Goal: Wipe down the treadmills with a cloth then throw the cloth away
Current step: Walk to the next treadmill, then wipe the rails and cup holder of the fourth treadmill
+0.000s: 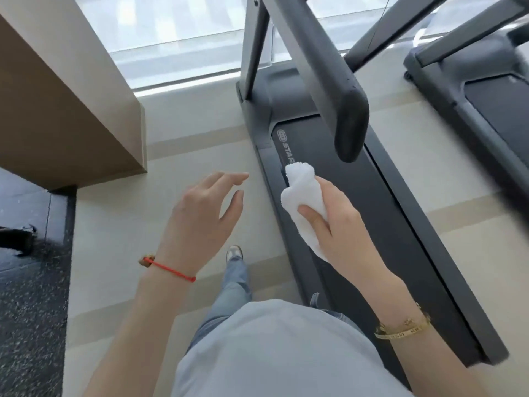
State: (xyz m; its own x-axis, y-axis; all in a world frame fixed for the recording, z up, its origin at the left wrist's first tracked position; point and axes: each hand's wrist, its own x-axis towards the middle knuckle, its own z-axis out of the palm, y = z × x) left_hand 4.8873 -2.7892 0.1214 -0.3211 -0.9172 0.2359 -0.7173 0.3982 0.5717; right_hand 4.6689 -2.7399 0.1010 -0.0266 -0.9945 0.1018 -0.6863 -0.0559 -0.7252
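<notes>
We stand on the floor [120,213] at the left edge of the near treadmill [380,213], whose dark handrail [329,81] slants overhead, with a second treadmill [481,90] to its right. Our right hand [337,222] is raised over the belt, thumb and fingers clamped on the bunched white cloth [303,193]. Our left hand [206,207] hovers palm-down over the floor, fingers loosely spread and empty.
</notes>
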